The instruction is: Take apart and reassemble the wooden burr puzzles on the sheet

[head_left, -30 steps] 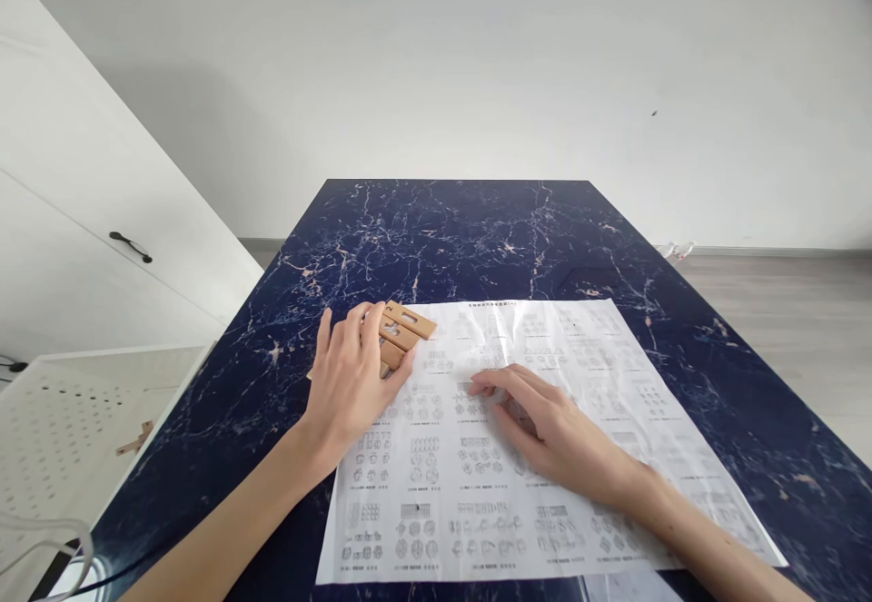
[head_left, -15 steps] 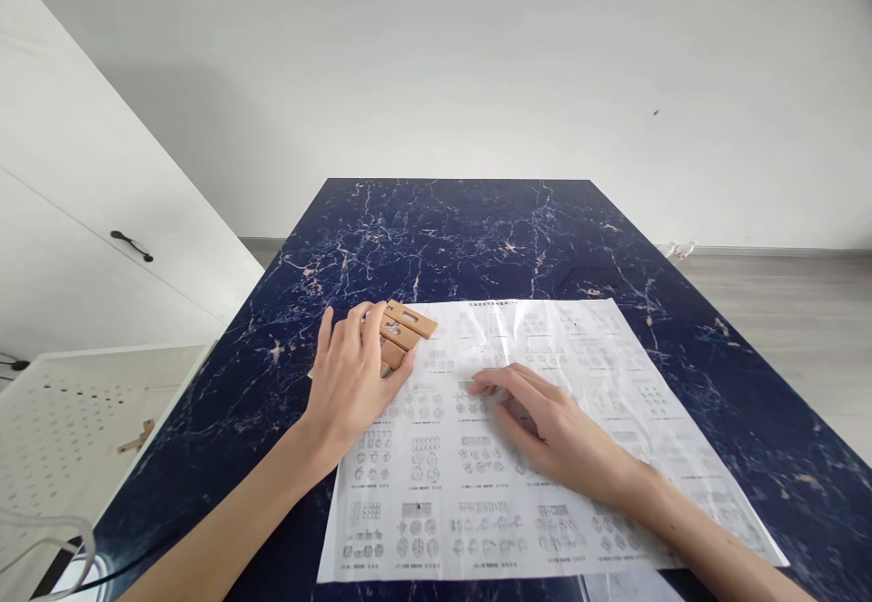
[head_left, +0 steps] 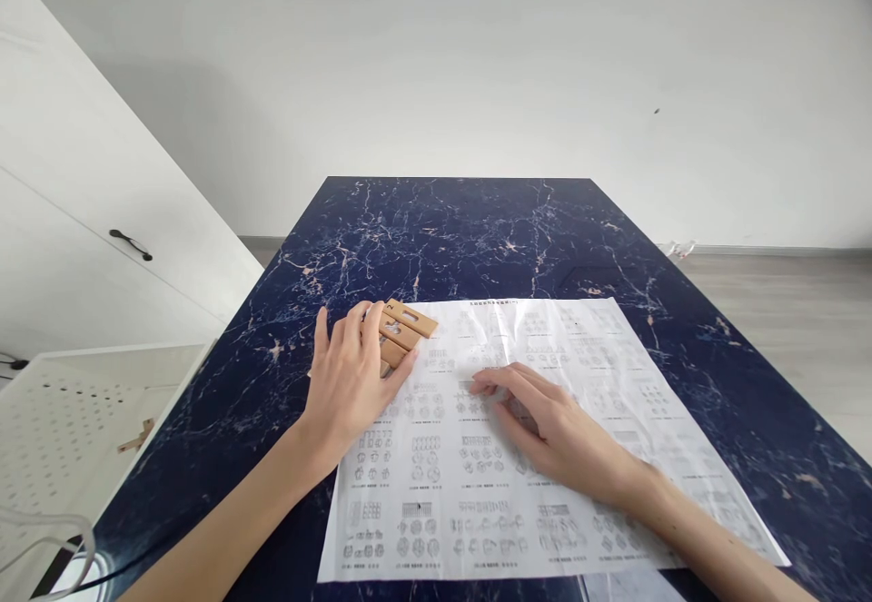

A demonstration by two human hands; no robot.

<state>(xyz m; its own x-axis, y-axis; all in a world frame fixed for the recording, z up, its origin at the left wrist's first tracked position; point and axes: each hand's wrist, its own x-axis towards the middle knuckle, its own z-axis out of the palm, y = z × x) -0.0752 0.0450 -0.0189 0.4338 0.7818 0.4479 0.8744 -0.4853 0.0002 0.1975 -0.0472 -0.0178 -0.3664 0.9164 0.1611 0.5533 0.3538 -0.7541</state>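
Note:
My left hand (head_left: 349,361) rests over several flat wooden puzzle pieces (head_left: 403,328) with slots and cut-outs, gripping them between fingers and thumb. One piece carries a printed "2". They lie at the upper left corner of a white instruction sheet (head_left: 422,420), and my fingers hide part of them. On the middle of that sheet sits my right hand (head_left: 535,420), holding nothing. Its fingers bend loosely with the thumb apart, and the index fingertip touches the paper near a small drawing. Rows of line drawings with captions too small to read cover the creased paper.
The sheet lies on a dark blue marble-patterned table (head_left: 450,230). At the left stands a white perforated surface (head_left: 74,429) with a small wooden piece (head_left: 138,436) on it and a pale cable (head_left: 61,522). A white cabinet (head_left: 88,157) rises behind it.

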